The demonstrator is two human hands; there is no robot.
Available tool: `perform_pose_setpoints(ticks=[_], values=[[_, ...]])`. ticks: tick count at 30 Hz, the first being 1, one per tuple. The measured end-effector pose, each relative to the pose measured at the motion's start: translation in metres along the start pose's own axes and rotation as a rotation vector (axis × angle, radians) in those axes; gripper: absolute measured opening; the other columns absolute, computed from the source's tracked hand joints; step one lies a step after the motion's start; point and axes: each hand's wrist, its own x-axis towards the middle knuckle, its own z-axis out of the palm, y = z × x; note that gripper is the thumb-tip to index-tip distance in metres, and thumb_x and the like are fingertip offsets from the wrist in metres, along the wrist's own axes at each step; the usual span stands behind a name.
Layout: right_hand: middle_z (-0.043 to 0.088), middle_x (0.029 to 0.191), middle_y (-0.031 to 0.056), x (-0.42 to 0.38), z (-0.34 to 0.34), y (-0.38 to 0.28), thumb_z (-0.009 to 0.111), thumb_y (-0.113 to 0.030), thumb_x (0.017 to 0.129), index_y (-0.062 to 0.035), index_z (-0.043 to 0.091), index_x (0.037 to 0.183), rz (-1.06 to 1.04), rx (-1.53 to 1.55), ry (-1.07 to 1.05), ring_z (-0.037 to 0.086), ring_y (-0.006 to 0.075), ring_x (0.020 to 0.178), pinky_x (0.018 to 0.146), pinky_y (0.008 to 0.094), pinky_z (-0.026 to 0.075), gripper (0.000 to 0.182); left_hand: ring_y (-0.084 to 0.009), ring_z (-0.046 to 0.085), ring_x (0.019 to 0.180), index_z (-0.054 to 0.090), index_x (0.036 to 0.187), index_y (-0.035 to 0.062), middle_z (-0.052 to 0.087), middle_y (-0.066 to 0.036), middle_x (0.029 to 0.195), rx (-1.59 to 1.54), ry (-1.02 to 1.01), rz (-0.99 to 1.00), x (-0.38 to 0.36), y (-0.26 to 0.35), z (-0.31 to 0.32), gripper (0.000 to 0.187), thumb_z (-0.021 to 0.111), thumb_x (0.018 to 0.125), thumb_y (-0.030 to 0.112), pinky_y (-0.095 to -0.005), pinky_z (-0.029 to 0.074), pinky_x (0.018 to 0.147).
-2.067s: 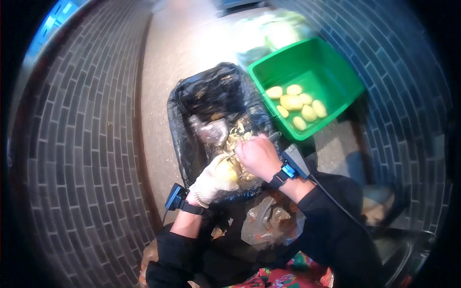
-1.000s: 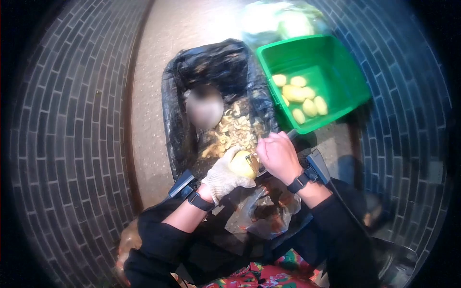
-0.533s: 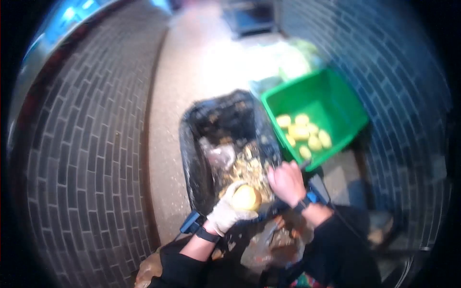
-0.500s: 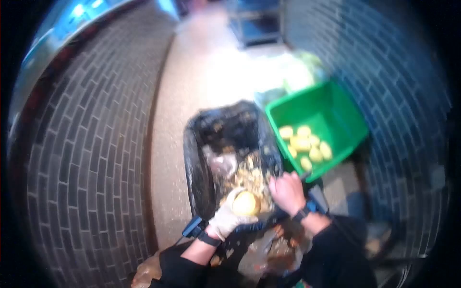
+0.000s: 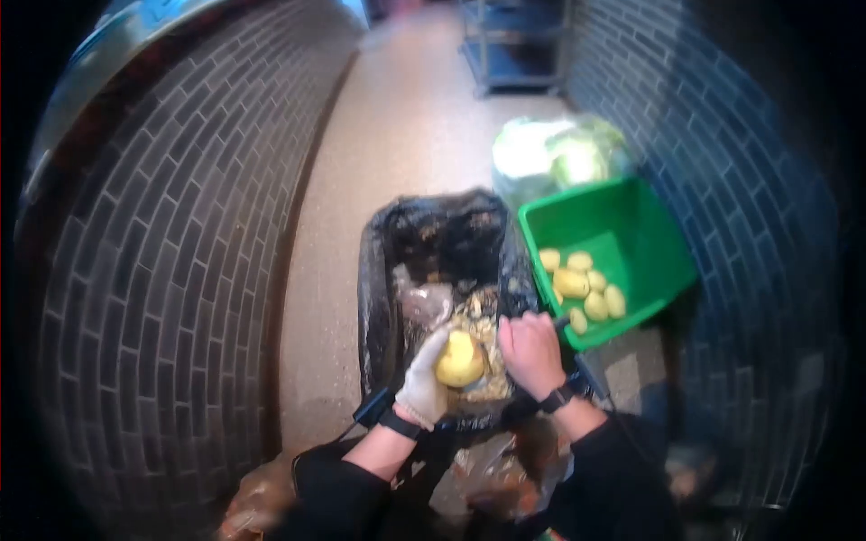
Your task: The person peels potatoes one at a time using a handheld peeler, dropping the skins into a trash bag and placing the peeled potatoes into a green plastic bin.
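Observation:
My left hand (image 5: 421,388), in a pale glove, is wrapped round a potato (image 5: 460,368) over the black-lined bin (image 5: 372,302). The potato's top shows a bare yellow patch; duller skin covers its lower part. Just right of it, my right hand (image 5: 530,357) is ungloved and closed round a tool with a dark handle (image 5: 563,322). The handle's end sticks out towards the green crate (image 5: 645,261); the tool's working end cannot be made out. Below the hands, peelings (image 5: 485,386) and a crumpled clear plastic bag (image 5: 426,303) lie in the bin.
Several peeled potatoes (image 5: 595,305) lie in the green crate, right of the bin. Behind it sits a clear bag of pale green vegetables (image 5: 564,153). A metal rack (image 5: 516,54) stands farther back. Brick walls (image 5: 180,243) flank the floor. Plastic bags (image 5: 487,478) lie near my legs.
The potato has turned in my left hand, now showing a bare patch and skin. My right hand has shifted slightly up. The view has moved a little, sliding the bin and crate rightward.

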Motion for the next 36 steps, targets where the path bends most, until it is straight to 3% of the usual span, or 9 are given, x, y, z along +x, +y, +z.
perform_pose_setpoints(ticks=[4,7,10,12,17,22,24,27,36], values=[[0.063,0.062,0.0117,0.008,-0.002,-0.004,0.056,-0.021,0.093,-0.0066,0.063,0.057,-0.007,-0.114,0.011,0.058,0.0284,0.069,0.073,0.0433,0.041,0.039,-0.0207,0.065,0.108,0.06,0.129,0.0101,0.067,-0.006,0.117,0.057,0.066,0.037,0.003,0.005,0.001,0.04,0.061,0.098,0.035,-0.0374,0.053,0.096],[0.056,0.06,0.0111,0.006,0.0,-0.015,0.06,-0.013,0.09,-0.0052,0.058,0.058,-0.077,-0.007,0.061,0.054,0.0295,0.066,0.068,0.0422,0.04,0.033,-0.0188,0.064,0.11,0.06,0.131,0.0078,0.066,-0.007,0.12,0.061,0.077,0.09,0.019,-0.005,-0.017,0.04,0.059,0.1,0.032,-0.0356,0.051,0.098],[0.057,0.061,0.0086,0.002,0.004,-0.024,0.06,-0.01,0.089,-0.0052,0.058,0.059,-0.135,0.04,0.068,0.053,0.0278,0.065,0.068,0.0406,0.041,0.03,-0.0206,0.065,0.098,0.059,0.124,0.0061,0.067,-0.008,0.111,0.138,0.139,0.186,0.023,-0.012,-0.014,0.035,0.051,0.103,0.033,-0.0346,0.053,0.088],[0.058,0.061,0.008,0.002,0.003,-0.023,0.06,-0.009,0.088,-0.0055,0.058,0.059,-0.142,0.063,0.126,0.054,0.0274,0.066,0.068,0.0403,0.041,0.03,-0.019,0.064,0.098,0.058,0.127,0.0043,0.065,-0.008,0.111,0.425,0.089,0.319,0.022,-0.016,-0.015,0.035,0.05,0.103,0.029,-0.0326,0.052,0.089],[0.065,0.063,0.009,0.008,0.002,0.008,0.057,-0.019,0.091,-0.0067,0.064,0.058,-0.052,-0.157,0.04,0.059,0.025,0.07,0.072,0.0418,0.042,0.036,-0.0153,0.058,0.113,0.058,0.13,-0.0016,0.061,-0.009,0.125,0.432,0.06,0.173,0.011,-0.004,-0.008,0.037,0.058,0.1,0.02,-0.0307,0.047,0.098],[0.062,0.059,0.0088,0.01,-0.001,0.016,0.056,-0.019,0.091,-0.0074,0.061,0.054,0.022,-0.155,0.027,0.059,0.0262,0.068,0.072,0.0416,0.042,0.039,-0.0207,0.06,0.115,0.049,0.139,0.0011,0.061,-0.011,0.125,0.282,-0.273,0.101,0.0,0.008,0.002,0.065,0.071,0.088,0.036,-0.034,0.048,0.1],[0.061,0.058,0.0087,0.016,-0.012,0.006,0.056,-0.018,0.092,-0.0082,0.06,0.053,-0.024,-0.086,0.103,0.058,0.0267,0.068,0.072,0.042,0.041,0.04,-0.0206,0.058,0.116,0.047,0.14,0.0031,0.06,-0.01,0.126,0.342,-0.24,0.116,-0.003,0.012,0.005,0.076,0.08,0.079,0.035,-0.0335,0.047,0.102],[0.061,0.059,0.0084,0.023,-0.022,0.004,0.056,-0.016,0.092,-0.0085,0.061,0.056,-0.007,0.019,0.114,0.058,0.0269,0.068,0.07,0.0421,0.041,0.037,-0.0181,0.053,0.117,0.047,0.139,0.0081,0.056,-0.006,0.128,0.533,-0.246,0.201,-0.002,0.017,0.007,0.083,0.088,0.068,0.016,-0.0317,0.045,0.101],[0.062,0.059,0.0071,0.011,-0.021,-0.012,0.059,-0.015,0.088,-0.0081,0.061,0.056,-0.126,0.093,0.138,0.058,0.0253,0.066,0.07,0.042,0.042,0.033,-0.0187,0.054,0.115,0.045,0.137,0.011,0.057,-0.007,0.125,0.722,-0.176,0.184,0.003,0.004,-0.003,0.083,0.088,0.066,0.008,-0.033,0.046,0.101]])
